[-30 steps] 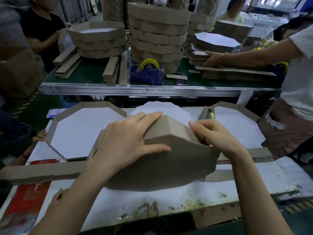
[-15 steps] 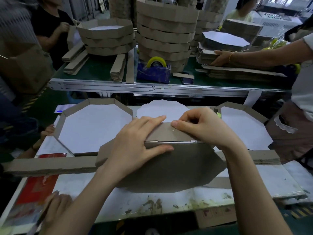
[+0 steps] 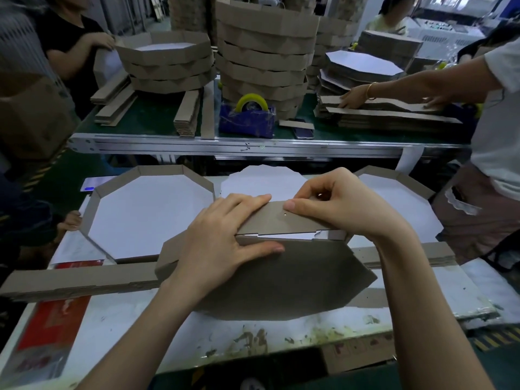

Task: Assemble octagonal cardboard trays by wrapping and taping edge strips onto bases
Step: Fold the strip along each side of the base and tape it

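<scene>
left hand (image 3: 225, 243): released and flat, straight fingers pressing on the edge strip (image 3: 281, 222), thumb on the octagonal base (image 3: 281, 280); it grasps nothing.
right hand (image 3: 340, 205): pinches the edge strip's top edge, thumb on the near face, the other fingers curled behind.
edge strip: runs along the far edge of the octagonal base; its left end is under the left hand and its right end behind the right wrist.
octagonal base: brown side up, mid-table; the left forearm covers its left part.
hard to tell: whether the base lies flat or is tipped up, and whether the right hand's fingers hold tape; the joint shows only as a thin white gap.
left tray (image 3: 94, 201): left of the base, walls up, white floor showing; the base hides its near right corner.
right tray (image 3: 399, 178): right of and beyond the base, largely hidden by the right hand.
strip pile (image 3: 70, 280): flat strips reaching out from behind the base to both sides.
tape dispenser (image 3: 247, 122): beyond the base on the green conveyor, blue, holding a yellow tape roll (image 3: 251, 100).
tray stack (image 3: 264, 54): beyond the base, behind the dispenser, trays nested; its top is cut off.
</scene>
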The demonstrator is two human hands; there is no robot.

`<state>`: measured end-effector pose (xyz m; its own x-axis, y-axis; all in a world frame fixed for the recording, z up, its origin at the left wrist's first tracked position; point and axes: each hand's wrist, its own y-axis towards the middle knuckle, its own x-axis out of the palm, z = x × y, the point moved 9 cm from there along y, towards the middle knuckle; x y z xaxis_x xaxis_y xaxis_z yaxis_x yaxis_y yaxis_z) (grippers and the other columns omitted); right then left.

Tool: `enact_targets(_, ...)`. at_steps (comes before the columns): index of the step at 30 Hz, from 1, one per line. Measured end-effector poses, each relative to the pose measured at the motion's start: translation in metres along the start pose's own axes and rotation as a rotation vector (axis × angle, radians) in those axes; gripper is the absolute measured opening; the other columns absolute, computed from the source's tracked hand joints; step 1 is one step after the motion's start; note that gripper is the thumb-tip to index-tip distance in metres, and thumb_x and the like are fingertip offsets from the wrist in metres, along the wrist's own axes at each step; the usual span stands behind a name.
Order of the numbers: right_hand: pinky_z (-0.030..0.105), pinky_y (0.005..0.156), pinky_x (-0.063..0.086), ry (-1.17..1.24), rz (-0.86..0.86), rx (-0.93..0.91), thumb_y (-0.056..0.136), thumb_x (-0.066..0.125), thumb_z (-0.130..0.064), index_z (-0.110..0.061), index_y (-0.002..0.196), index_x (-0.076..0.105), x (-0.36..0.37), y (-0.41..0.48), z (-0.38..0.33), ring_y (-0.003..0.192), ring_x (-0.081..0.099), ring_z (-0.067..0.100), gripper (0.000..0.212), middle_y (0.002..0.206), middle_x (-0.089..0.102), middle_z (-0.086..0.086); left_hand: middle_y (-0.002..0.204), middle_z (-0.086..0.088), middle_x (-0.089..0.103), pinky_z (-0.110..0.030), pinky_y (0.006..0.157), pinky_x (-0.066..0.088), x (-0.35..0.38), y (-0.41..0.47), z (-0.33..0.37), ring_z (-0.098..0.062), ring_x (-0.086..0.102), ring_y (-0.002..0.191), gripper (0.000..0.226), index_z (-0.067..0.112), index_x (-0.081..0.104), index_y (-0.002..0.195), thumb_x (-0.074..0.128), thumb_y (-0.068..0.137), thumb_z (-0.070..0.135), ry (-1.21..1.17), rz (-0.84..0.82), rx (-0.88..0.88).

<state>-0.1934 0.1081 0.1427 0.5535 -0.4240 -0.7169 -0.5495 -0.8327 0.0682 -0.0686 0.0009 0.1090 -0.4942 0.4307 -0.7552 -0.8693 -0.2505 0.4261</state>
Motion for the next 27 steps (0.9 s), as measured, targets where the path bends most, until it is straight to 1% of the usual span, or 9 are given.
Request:
enact_targets(2, 0.028, 0.065, 0.057, -0.026, -0.033, -0.005, 0.086, 0.069, -0.045, -0.023, 0.088, 0.078, 0.003, 0.001, 0.001, 0.073, 0.068, 0.011, 0.023, 0.077, 0.073, -0.009, 0.126, 0.010, 0.056, -0.025, 0.084, 0.041, -0.002, 0.000, 0.000, -0.007, 0.047, 0.109, 0.076, 0.033, 0.052, 0.137, 0.046, 0.074, 0.076, -0.004, 0.007, -0.004)
enact_targets(5, 0.016, 0.063, 0.048, -0.030, -0.164, 0.013, 0.091, 0.064, -0.043, -0.027, 0.095, 0.077, 0.014, -0.002, 0.009, 0.070, 0.064, 0.003, 0.021, 0.076, 0.071, -0.015, 0.117, 0.011, 0.059, -0.026, 0.083, 0.042, -0.009, -0.003, -0.004, -0.004, 0.046, 0.104, 0.074, 0.030, 0.059, 0.131, 0.050, 0.072, 0.073, -0.036, 0.058, -0.014)
enact_targets(8, 0.029, 0.060, 0.043, 0.158, -0.157, 0.087, 0.088, 0.060, -0.048, -0.014, 0.089, 0.077, 0.015, -0.006, 0.025, 0.067, 0.058, 0.020, 0.038, 0.077, 0.068, 0.013, 0.113, 0.018, 0.052, -0.025, 0.085, 0.042, -0.015, -0.006, -0.008, -0.004, 0.047, 0.104, 0.073, 0.028, 0.062, 0.128, 0.053, 0.070, 0.073, -0.068, 0.096, -0.037)
enact_targets(11, 0.030, 0.058, 0.039, 0.211, -0.103, 0.072, 0.083, 0.060, -0.055, -0.008, 0.086, 0.074, 0.016, -0.006, 0.028, 0.066, 0.050, 0.025, 0.050, 0.080, 0.058, 0.032, 0.114, 0.015, 0.056, -0.023, 0.084, 0.041, -0.014, -0.008, -0.010, -0.003, 0.047, 0.103, 0.074, 0.029, 0.062, 0.128, 0.051, 0.070, 0.075, -0.060, 0.088, -0.056)
enact_targets(14, 0.022, 0.053, 0.037, 0.202, -0.082, 0.059, 0.082, 0.060, -0.056, -0.015, 0.083, 0.075, 0.018, -0.002, 0.024, 0.063, 0.048, 0.019, 0.044, 0.073, 0.057, 0.024, 0.116, 0.018, 0.054, -0.026, 0.086, 0.043, -0.013, -0.007, -0.016, -0.004, 0.048, 0.106, 0.074, 0.033, 0.060, 0.129, 0.049, 0.070, 0.077, -0.057, 0.070, -0.088)
enact_targets(18, 0.029, 0.060, 0.041, 0.151, -0.096, 0.034, 0.082, 0.058, -0.058, -0.018, 0.085, 0.075, 0.016, 0.004, 0.021, 0.065, 0.052, 0.020, 0.043, 0.080, 0.063, 0.022, 0.119, 0.026, 0.047, -0.031, 0.092, 0.045, -0.013, -0.004, -0.017, -0.001, 0.045, 0.111, 0.058, 0.051, 0.052, 0.124, 0.048, 0.071, 0.075, -0.104, 0.063, -0.082)
enact_targets(20, 0.029, 0.060, 0.045, 0.125, -0.094, 0.002, 0.084, 0.057, -0.058, -0.022, 0.085, 0.076, 0.012, 0.003, 0.019, 0.067, 0.057, 0.024, 0.041, 0.081, 0.067, 0.014, 0.121, 0.026, 0.049, -0.035, 0.093, 0.046, -0.015, -0.004, -0.014, -0.003, 0.047, 0.112, 0.050, 0.055, 0.052, 0.121, 0.050, 0.074, 0.072, -0.132, 0.077, -0.054)
enact_targets(23, 0.022, 0.059, 0.044, 0.137, -0.073, -0.017, 0.085, 0.058, -0.057, -0.027, 0.085, 0.076, 0.009, 0.002, 0.021, 0.064, 0.056, 0.016, 0.035, 0.077, 0.068, 0.007, 0.128, 0.019, 0.054, -0.040, 0.094, 0.046, -0.014, -0.003, -0.009, -0.008, 0.048, 0.116, 0.045, 0.053, 0.052, 0.121, 0.050, 0.078, 0.068, -0.139, 0.058, -0.017)
enact_targets(27, 0.035, 0.069, 0.047, 0.188, -0.062, 0.042, 0.078, 0.059, -0.062, -0.025, 0.087, 0.077, 0.012, 0.004, 0.033, 0.073, 0.060, 0.030, 0.043, 0.087, 0.069, 0.016, 0.133, 0.012, 0.057, -0.043, 0.097, 0.043, -0.009, 0.002, 0.002, -0.015, 0.048, 0.123, 0.043, 0.048, 0.058, 0.124, 0.046, 0.085, 0.062, -0.030, -0.008, 0.064)
